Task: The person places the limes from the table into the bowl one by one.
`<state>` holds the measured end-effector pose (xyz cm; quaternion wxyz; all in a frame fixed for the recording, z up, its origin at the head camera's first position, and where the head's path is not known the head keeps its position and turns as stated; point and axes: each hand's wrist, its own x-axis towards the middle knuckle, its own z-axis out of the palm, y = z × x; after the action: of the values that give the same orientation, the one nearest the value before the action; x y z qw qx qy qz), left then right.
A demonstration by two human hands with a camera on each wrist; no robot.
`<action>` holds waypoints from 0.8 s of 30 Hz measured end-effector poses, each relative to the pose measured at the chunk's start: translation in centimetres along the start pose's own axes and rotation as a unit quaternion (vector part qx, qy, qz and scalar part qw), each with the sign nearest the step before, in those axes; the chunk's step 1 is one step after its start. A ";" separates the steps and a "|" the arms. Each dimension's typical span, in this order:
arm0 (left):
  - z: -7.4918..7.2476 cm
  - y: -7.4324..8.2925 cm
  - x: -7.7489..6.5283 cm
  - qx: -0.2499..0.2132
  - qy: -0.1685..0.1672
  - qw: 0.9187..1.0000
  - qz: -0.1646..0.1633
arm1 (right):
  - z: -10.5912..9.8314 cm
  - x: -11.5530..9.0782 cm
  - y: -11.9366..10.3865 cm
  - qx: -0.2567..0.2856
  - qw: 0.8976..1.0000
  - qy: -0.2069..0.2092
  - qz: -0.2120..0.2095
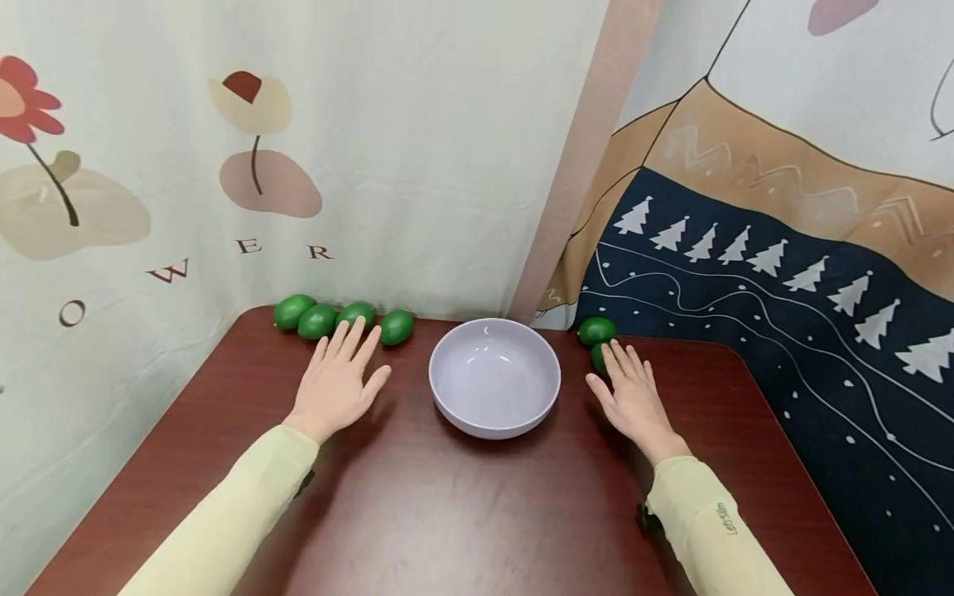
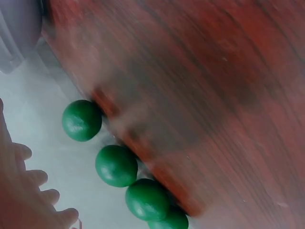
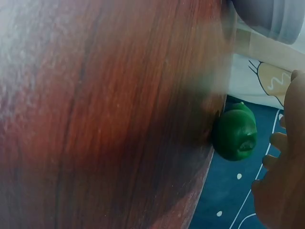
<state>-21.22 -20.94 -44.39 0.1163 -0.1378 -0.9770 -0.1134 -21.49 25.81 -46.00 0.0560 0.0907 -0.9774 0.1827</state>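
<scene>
My left hand (image 1: 339, 381) is held over the table with fingers spread, nothing in it. Just beyond its fingertips several green limes (image 1: 318, 321) sit in a row along the table's back edge; the left wrist view shows these limes (image 2: 116, 165) too. My right hand (image 1: 633, 397) stretches out palm down, fingers straight, partly covering the nearer of two limes (image 1: 597, 331). That nearer lime (image 3: 234, 136) shows in the right wrist view, apart from the fingers. Between the hands stands a pale lilac bowl (image 1: 495, 377) with nothing inside.
The dark red-brown wooden table (image 1: 477, 513) carries everything. Behind its back edge hangs a white curtain (image 1: 417, 165) with flower prints, and a dark blue cloth (image 1: 805, 364) with tree shapes hangs along the right side.
</scene>
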 end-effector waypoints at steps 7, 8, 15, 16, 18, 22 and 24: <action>0.5 0.7 0.3 -0.020 -0.006 1.000 0.007 | -0.2 0.1 0.6 0.014 1.000 0.002 0.009; 0.6 0.8 0.3 -0.021 -0.006 1.000 0.008 | -0.2 0.1 0.6 0.016 1.000 0.003 0.010; 1.0 1.2 0.4 -0.033 0.000 0.999 0.011 | 0.0 0.2 1.1 0.040 0.999 0.015 0.014; 1.0 1.3 0.3 -0.035 0.000 0.999 0.012 | 0.0 0.2 1.1 0.045 0.999 0.017 0.014; 1.0 1.5 0.3 -0.041 -0.002 0.999 0.013 | 0.0 0.2 1.2 0.055 0.998 0.020 0.014; 1.0 1.9 0.3 -0.054 -0.014 0.998 0.013 | 0.1 0.3 1.3 0.067 0.997 0.024 0.020; 1.0 2.1 0.3 -0.061 -0.018 0.998 0.013 | 0.1 0.3 1.4 0.070 0.997 0.025 0.028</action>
<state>-21.12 -18.67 -44.88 0.0915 -0.1598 -0.9683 -0.1688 -22.04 26.99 -46.48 0.0688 0.0626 -0.9625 0.2547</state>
